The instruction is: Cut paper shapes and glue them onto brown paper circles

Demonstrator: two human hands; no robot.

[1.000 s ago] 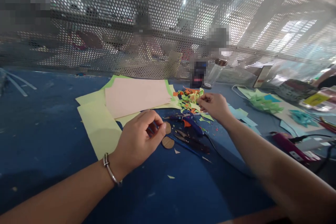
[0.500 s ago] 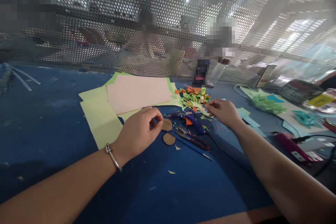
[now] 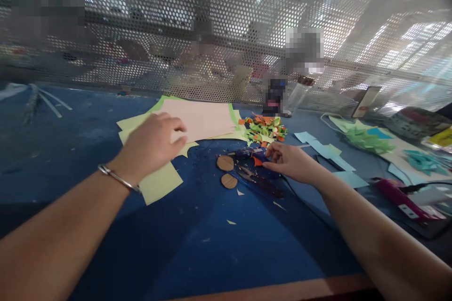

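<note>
Head view: left of the blue plastic, orange-triggered glue gun [image 3: 250,152], the left hand [image 3: 153,143], thumb parted from fingers, has swung away from two round brown cardboard discs [image 3: 225,163] beside it, while the right hand [image 3: 286,160] now curls at its handle, grip unclear, apparently shifting attention there.

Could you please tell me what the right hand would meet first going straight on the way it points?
Probably the blue glue gun, its orange trigger lying just by the right hand; whether they touch is unclear.
</note>
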